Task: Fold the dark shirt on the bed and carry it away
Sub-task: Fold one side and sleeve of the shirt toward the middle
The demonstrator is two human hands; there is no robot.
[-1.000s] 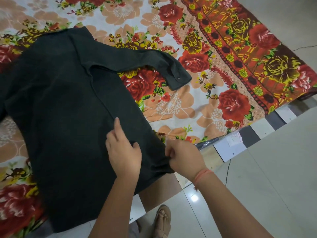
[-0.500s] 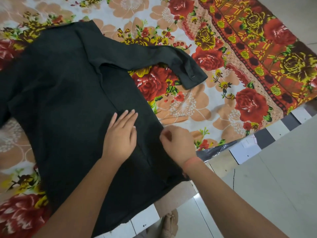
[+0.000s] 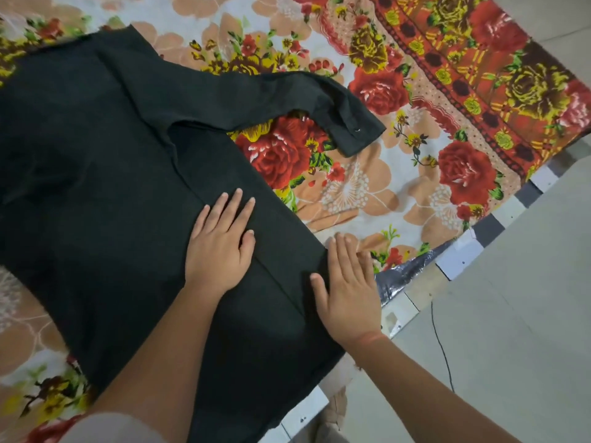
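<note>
Bed (image 3: pixel 367 193), floral sheet: dark shirt (image 3: pixel 96 187) spread flat, hem at the bed's near edge. Left grip (image 3: pixel 220 247) and right grip (image 3: pixel 348 292): fingers straight, pressing the shirt, clasping nothing. Risk: smoothing towards the bed's edge may drag the hem off.

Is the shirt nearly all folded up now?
Not nearly. Done: the dark shirt lies spread out on the flowery sheet. In hand: the left hand and right hand press flat near its side edge. Left: the sleeve sticks out unfolded, so all the folding and carrying away remain.
</note>
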